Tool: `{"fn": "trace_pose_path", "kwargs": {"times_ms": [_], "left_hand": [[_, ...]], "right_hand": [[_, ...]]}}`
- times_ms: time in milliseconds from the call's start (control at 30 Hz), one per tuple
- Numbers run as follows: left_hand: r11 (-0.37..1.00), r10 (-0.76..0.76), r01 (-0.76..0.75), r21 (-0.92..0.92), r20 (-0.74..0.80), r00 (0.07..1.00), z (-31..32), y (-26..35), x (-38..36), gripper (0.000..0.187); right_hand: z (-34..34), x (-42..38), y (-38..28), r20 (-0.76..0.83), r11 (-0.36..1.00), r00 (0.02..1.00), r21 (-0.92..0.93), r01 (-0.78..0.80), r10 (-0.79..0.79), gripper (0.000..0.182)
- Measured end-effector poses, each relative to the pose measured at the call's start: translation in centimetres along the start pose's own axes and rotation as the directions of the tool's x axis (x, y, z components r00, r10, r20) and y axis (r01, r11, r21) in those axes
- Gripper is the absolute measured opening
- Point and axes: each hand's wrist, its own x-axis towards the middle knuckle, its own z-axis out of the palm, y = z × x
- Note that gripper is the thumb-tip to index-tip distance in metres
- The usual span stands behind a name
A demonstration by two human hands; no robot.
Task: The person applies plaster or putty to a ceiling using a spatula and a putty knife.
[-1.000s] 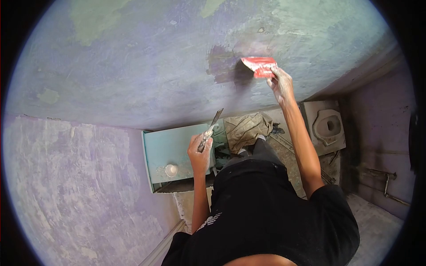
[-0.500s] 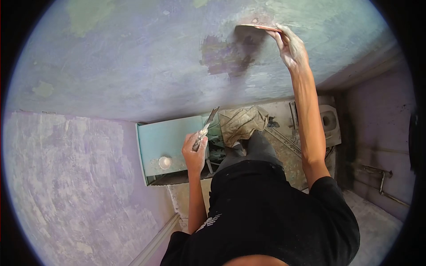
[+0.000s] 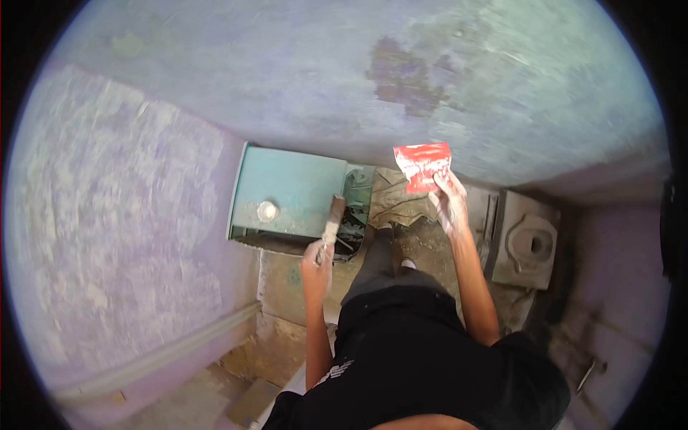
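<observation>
My left hand is closed around the handle of a putty knife, whose smeared blade points up beside the teal cabinet. In my right hand is a thin red putty spreader, gripped by its lower right corner between thumb and fingers. White putty coats parts of the spreader's face and my right fingers. It is held up in front of the wall, below a dark purple patch surrounded by pale smears. Whether the spreader touches the wall cannot be made out, though it looks apart from it.
A teal cabinet bears a small white round container. Crumpled brown sheeting lies by my feet. To the right sits a squat toilet. The left wall carries whitish streaks, and a pipe fitting protrudes at lower right.
My right hand has come down from the wall with the red spreader, turning its face into view. My left hand has lowered slightly, still holding the knife. The head view has shifted.
</observation>
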Motion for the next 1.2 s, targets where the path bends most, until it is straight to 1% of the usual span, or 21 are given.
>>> {"fn": "trace_pose_path", "kwargs": {"times_ms": [67,133,167,300,333,400,567,633,700,767,833,867,900,933,967,1000,1033,1067,1100,1167,1200], "left_hand": [[0.997,-0.034,0.034,0.069,-0.003,0.999,0.2,-0.8,-2.8,0.031],[0.990,-0.115,0.117,0.082,-0.028,0.993,0.4,-1.1,-5.0,0.030],[0.982,-0.166,0.169,0.086,-0.033,0.986,0.1,-1.2,-6.2,0.029],[0.981,-0.002,0.023,0.191,-0.110,0.994,-0.6,-3.6,-8.8,0.028],[0.968,-0.005,0.026,0.251,-0.084,0.996,-1.4,-3.2,-9.3,0.029],[0.969,-0.057,0.089,0.231,-0.142,0.988,-2.2,-3.5,-10.6,0.028],[0.972,-0.173,0.200,0.125,-0.201,0.964,-5.4,-3.4,-12.3,0.030],[0.966,-0.248,0.256,0.036,-0.142,0.958,-7.2,-4.3,-13.1,0.030],[0.961,-0.277,0.274,-0.039,-0.158,0.948,-9.0,-5.5,-14.0,0.030],[0.953,-0.297,0.281,-0.110,-0.175,0.939,-11.2,-7.3,-14.4,0.029],[0.954,-0.265,0.232,-0.189,-0.177,0.948,-13.8,-9.7,-14.8,0.030],[0.950,-0.278,0.244,-0.193,-0.180,0.943,-15.1,-10.9,-15.0,0.030],[0.912,-0.325,0.265,-0.315,-0.158,0.932,-16.5,-11.7,-14.8,0.029],[0.859,-0.362,0.276,-0.432,-0.132,0.923,-18.2,-12.6,-14.6,0.029],[0.856,-0.363,0.272,-0.441,-0.136,0.922,-19.9,-13.4,-14.4,0.029],[0.814,-0.373,0.258,-0.521,-0.128,0.919,-21.5,-14.0,-14.3,0.029],[0.766,-0.386,0.242,-0.595,-0.125,0.914,-23.2,-14.6,-14.3,0.028],[0.761,-0.398,0.239,-0.603,-0.143,0.906,-24.9,-15.4,-14.1,0.028],[0.783,-0.373,0.214,-0.585,-0.166,0.913,-26.5,-16.1,-14.0,0.028],[0.804,-0.355,0.196,-0.561,-0.189,0.916,-29.9,-17.5,-14.2,0.027],[0.787,-0.341,0.178,-0.590,-0.177,0.923,-31.3,-17.8,-14.2,0.026]], "right_hand": [[0.0,-0.4,1.1,0.044,0.999,0.998,-0.023,-0.047,0.048,0.029],[-3.1,0.2,3.0,0.152,0.979,0.975,0.100,-0.180,0.164,0.026],[-4.7,0.6,4.1,0.151,0.973,0.971,0.110,-0.204,0.187,0.026],[-8.2,0.4,6.9,-0.002,0.958,0.965,0.120,-0.260,0.262,0.019],[-9.0,-0.1,7.5,0.006,0.947,0.959,0.154,-0.281,0.283,0.015],[-9.9,-0.9,8.3,0.002,0.935,0.941,0.118,-0.335,0.337,0.015],[-5.6,-4.8,10.5,0.098,0.890,0.886,-0.011,-0.455,0.454,0.021],[-1.1,-6.7,11.9,0.105,0.888,0.886,-0.157,-0.433,0.451,0.022],[1.6,-7.5,14.2,0.167,0.870,0.863,-0.236,-0.433,0.476,0.020],[5.8,-9.1,16.2,0.280,0.827,0.831,-0.457,-0.326,0.482,0.018],[10.3,-11.3,18.5,0.327,0.796,0.799,-0.534,-0.285,0.505,0.019],[12.2,-12.5,20.0,0.379,0.777,0.787,-0.599,-0.192,0.487,0.019],[13.8,-13.6,21.7,0.433,0.753,0.771,-0.651,-0.091,0.467,0.019],[15.5,-14.7,23.4,0.453,0.666,0.777,-0.744,0.061,0.436,0.021],[17.0,-16.0,24.7,0.457,0.660,0.775,-0.748,0.068,0.437,0.021],[18.8,-17.7,25.8,0.620,0.594,0.722,-0.718,0.363,0.307,0.023],[20.9,-19.5,26.6,0.771,0.482,0.603,-0.615,0.624,0.203,0.024],[23.5,-21.9,26.8,0.832,0.460,0.517,-0.546,0.700,0.200,0.032],[25.0,-23.0,28.0,0.837,0.469,0.503,-0.541,0.698,0.216,0.032],[27.2,-25.1,30.6,0.980,0.216,0.164,-0.186,0.959,0.114,0.042],[27.8,-25.7,32.0,0.981,0.212,0.149,-0.174,0.962,0.126,0.051]]}}
